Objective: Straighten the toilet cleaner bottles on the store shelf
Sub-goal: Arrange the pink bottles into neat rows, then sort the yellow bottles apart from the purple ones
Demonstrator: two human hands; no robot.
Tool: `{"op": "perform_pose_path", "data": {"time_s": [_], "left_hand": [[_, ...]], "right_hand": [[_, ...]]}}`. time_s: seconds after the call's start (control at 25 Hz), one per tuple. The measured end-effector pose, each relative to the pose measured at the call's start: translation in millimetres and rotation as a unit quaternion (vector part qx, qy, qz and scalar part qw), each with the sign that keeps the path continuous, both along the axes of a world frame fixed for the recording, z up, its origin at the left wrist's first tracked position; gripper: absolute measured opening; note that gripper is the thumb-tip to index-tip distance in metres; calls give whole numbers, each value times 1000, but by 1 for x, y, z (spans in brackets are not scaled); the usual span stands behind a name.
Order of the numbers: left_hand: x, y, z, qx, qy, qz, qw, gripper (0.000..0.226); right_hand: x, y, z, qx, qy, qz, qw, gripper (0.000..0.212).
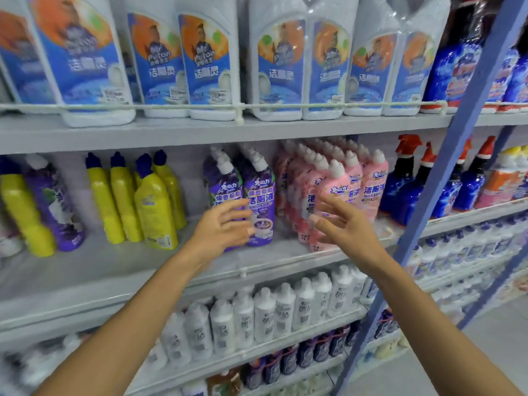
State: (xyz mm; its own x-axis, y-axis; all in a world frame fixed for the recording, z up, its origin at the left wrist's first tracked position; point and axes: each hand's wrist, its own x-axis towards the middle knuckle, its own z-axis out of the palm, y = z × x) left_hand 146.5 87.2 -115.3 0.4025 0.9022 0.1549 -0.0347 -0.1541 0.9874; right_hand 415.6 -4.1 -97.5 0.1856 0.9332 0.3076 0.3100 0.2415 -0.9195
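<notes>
Here, in the head view, the toilet cleaner bottles stand on the middle shelf (114, 261). A group of purple bottles (258, 195) is in the centre, and rows of pink bottles (334, 190) are just beside them on the right. Some yellow bottles (154, 207) stand further left, a little tilted.

These bottles look like smooth plastic, full and therefore rather heavy at the bottom, with a narrow bent neck. They are probably slippery and can fall like dominoes when one is pushed. It seems best to hold them at the wide body, not at the cap.

The left hand (225, 224) is stretched out in front of the purple bottles, palm toward them, its fingers (240, 205) spread and holding nothing. Whether they already touch the label is not clear. The right hand (343, 224) is raised in front of the pink bottles, its fingers also apart and relaxed, gripping nothing. Both forearms reach up from below toward the shelf.
</notes>
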Motion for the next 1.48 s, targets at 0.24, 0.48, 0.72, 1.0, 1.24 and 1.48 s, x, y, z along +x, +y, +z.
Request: {"op": "perform_pose_path", "data": {"time_s": [0.24,0.48,0.72,1.0,1.24,1.48], "left_hand": [[-196,-32,-4,-1,1,148,989,71],[-316,-24,-3,4,2,331,944,57],[-352,56,4,38,22,459,887,60],[-383,130,11,63,123,499,855,28],[-387,164,4,69,243,502,827,38],[-389,149,-3,109,152,454,871,29]], "right_hand": [[-186,60,-13,-24,36,136,990,49],[-343,127,-14,-45,35,241,969,52],[-442,217,-7,4,-15,243,970,62],[-509,307,4,114,-133,190,966,61],[-521,328,-5,85,-91,222,967,60],[-513,309,-1,112,-60,183,975,55]]}}
